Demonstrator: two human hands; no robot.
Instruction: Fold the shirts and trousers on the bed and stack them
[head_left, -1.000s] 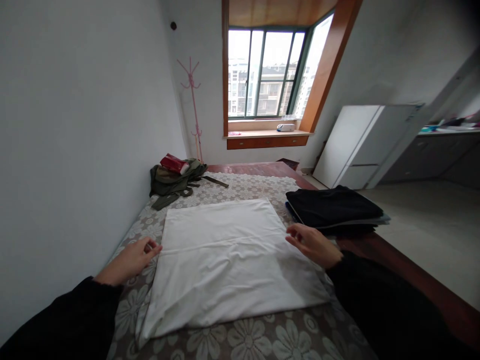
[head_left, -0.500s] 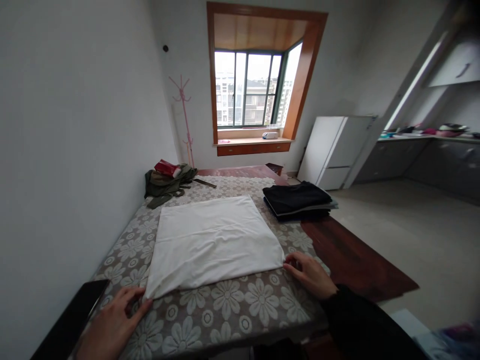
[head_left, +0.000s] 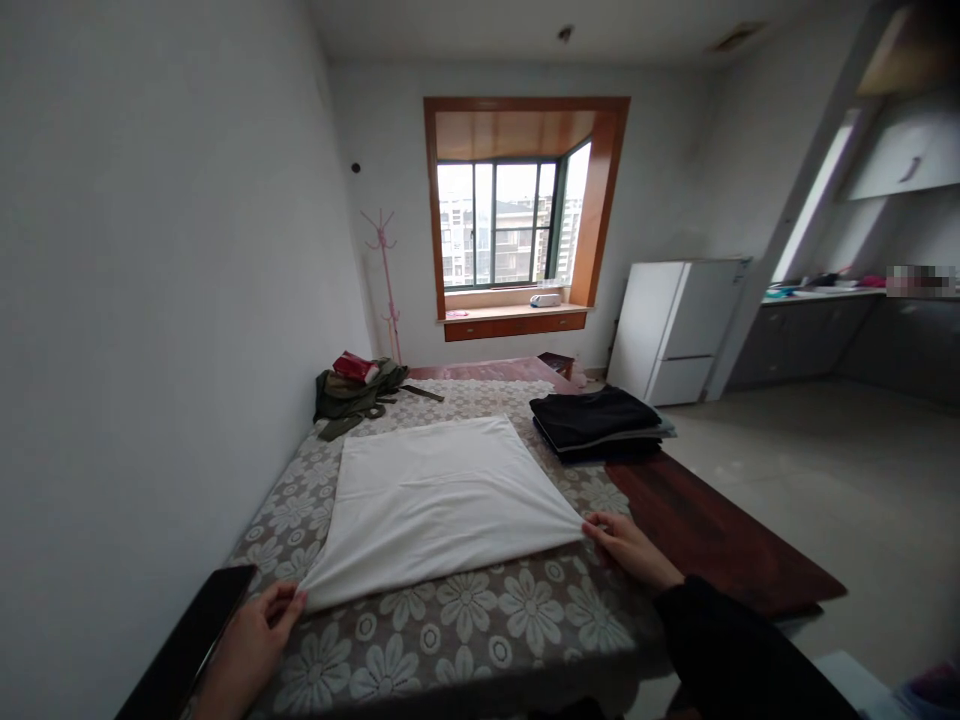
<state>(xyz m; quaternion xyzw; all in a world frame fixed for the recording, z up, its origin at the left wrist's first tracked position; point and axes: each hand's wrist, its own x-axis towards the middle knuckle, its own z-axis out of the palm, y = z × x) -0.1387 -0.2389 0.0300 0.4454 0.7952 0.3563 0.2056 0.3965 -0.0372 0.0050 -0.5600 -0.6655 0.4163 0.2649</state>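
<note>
A white cloth (head_left: 442,500), folded into a rough rectangle, lies spread on a floral tablecloth (head_left: 465,605). My left hand (head_left: 259,630) pinches its near left corner between thumb and fingers. At the near right corner, my right hand (head_left: 626,545) grips the fabric the same way. The near edge is drawn tight between both hands, with creases running toward the right corner. Whether this cloth is a garment or a plain sheet, I cannot tell.
Right of the cloth sits a stack of folded dark clothes (head_left: 596,420). An olive bag (head_left: 352,395) with a red packet (head_left: 355,367) rests at the far left by the wall. A black flat object (head_left: 191,640) lies beside my left forearm. A white fridge (head_left: 671,330) stands beyond.
Both hands have closed on the near corners and pulled them outward, stretching the near edge tighter. The camera has tilted up, so the scene sits lower.
</note>
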